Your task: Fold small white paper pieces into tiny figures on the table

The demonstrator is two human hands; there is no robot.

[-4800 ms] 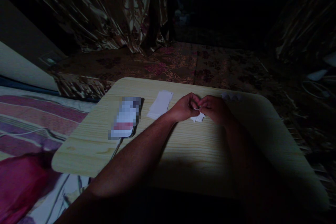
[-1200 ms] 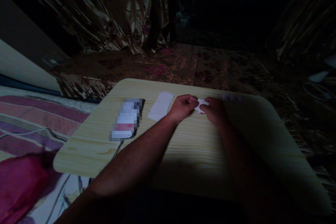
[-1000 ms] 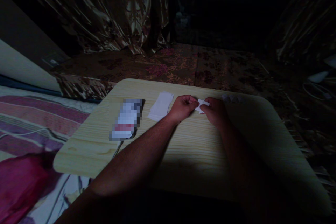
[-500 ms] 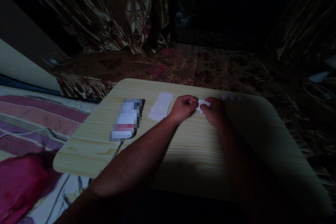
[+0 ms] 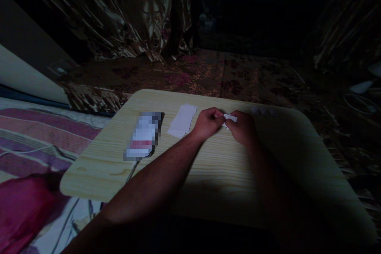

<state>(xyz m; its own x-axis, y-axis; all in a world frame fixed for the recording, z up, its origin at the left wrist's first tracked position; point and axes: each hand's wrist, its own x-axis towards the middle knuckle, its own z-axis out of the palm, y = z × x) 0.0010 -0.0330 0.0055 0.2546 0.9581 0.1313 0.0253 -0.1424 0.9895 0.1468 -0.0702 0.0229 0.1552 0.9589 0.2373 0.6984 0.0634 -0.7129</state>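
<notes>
A small folded piece of white paper (image 5: 231, 118) is pinched between my two hands above the far part of the wooden table (image 5: 220, 166). My left hand (image 5: 209, 122) grips its left end, thumb against the fingers. From the other side my right hand (image 5: 244, 127) holds it, with the thumb pressed on top and the fingers mostly hidden behind. Left of my left hand lies a loose stack of white paper slips (image 5: 183, 120). Beyond my right hand, a row of several small pale folded pieces (image 5: 263, 111) rests in shadow near the far edge.
A phone-like device (image 5: 143, 135), its face pixelated, lies on the table's left with a cable (image 5: 131, 171) running from it. A striped bed cover (image 5: 38, 135) and a pink-red cloth or bag (image 5: 24, 210) are at the left. Patterned curtains (image 5: 133, 12) hang behind.
My right thumb has shifted slightly left over the paper, and less of the paper shows. The stack and the device lie as before.
</notes>
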